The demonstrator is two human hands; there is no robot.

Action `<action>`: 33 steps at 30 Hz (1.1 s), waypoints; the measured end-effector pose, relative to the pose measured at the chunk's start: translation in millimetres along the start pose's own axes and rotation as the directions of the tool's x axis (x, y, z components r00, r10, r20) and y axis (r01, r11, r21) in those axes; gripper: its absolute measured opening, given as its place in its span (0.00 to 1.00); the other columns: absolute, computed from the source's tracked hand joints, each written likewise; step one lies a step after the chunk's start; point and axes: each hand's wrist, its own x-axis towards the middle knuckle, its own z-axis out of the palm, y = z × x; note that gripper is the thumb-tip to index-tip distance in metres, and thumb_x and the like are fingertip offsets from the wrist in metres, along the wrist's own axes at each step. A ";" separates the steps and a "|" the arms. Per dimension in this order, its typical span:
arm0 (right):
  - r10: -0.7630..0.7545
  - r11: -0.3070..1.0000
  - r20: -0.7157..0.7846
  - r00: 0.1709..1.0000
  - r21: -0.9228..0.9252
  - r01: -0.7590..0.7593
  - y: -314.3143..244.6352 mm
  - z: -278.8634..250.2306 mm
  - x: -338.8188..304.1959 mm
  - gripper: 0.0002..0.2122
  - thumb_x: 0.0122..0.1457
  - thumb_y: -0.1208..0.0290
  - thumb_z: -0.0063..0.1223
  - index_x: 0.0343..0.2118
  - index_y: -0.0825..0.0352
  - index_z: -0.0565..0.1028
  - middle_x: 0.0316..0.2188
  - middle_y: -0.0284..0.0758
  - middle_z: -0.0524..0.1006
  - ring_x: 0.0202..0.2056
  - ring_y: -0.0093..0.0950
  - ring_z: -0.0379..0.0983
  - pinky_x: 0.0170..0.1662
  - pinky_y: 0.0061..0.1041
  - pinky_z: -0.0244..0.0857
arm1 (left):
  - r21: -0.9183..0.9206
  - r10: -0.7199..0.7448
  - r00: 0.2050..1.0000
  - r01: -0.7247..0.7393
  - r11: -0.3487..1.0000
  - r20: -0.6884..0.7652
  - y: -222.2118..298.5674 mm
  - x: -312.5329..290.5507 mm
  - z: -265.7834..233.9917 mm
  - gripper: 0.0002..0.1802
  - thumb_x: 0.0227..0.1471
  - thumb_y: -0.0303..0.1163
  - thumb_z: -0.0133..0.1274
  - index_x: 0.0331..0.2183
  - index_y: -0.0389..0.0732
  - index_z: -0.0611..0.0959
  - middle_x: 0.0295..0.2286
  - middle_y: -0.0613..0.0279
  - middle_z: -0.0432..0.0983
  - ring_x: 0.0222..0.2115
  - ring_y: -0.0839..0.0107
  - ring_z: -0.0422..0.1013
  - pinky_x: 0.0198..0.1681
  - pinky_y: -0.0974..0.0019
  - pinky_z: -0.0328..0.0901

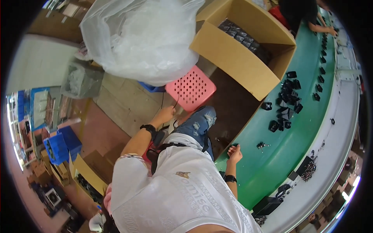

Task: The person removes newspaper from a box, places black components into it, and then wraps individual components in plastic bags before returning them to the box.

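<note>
My left hand (166, 115) is closed beside the pink stool (191, 88), over my lap's left side. A thin dark cord (176, 102) runs up from its fingers. At the edge of the green worktable (256, 174), my right hand (234, 154) has its fingers curled in. Something small and dark shows at its fingertips, too little of it to name. Farther right on the table lies a small metal-and-black part (263, 145). Beyond that is a loose pile of black plastic parts (286, 95).
An open cardboard box (237, 58) with wrapped dark items stands ahead, overlapping the table. A large clear plastic bag (143, 42) bulges at the upper left. Blue bins (64, 145) stand on the left. At the far right, another person's hand (331, 31) reaches over a row of parts.
</note>
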 end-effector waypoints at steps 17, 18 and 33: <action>-0.105 0.989 -0.046 0.993 -0.108 0.100 9.2 3.4 -4.1 0.19 0.62 0.54 0.48 0.28 0.70 0.74 0.21 0.33 0.75 0.20 0.22 0.69 0.23 0.18 0.62 | -0.539 0.064 0.923 0.164 0.826 0.379 -211.9 -231.3 80.3 0.15 0.51 0.33 0.51 0.41 0.38 0.79 0.34 0.55 0.80 0.31 0.60 0.76 0.36 0.57 0.69; -0.085 0.992 -0.031 0.996 -0.092 0.082 12.7 -0.9 -0.8 0.19 0.61 0.53 0.49 0.29 0.69 0.74 0.21 0.32 0.75 0.21 0.21 0.68 0.24 0.18 0.61 | -0.500 0.050 0.928 0.152 0.853 0.368 -223.3 -232.5 86.7 0.15 0.51 0.33 0.51 0.41 0.38 0.79 0.34 0.55 0.80 0.31 0.60 0.76 0.35 0.57 0.69; 0.296 0.571 0.458 0.838 -0.788 0.229 13.7 276.6 -111.3 0.11 0.58 0.65 0.49 0.35 0.67 0.77 0.25 0.36 0.79 0.23 0.24 0.74 0.25 0.21 0.65 | -0.968 -0.653 0.743 0.244 0.058 0.148 -324.2 -199.0 -100.0 0.14 0.56 0.38 0.47 0.40 0.39 0.77 0.28 0.55 0.78 0.25 0.66 0.75 0.26 0.64 0.69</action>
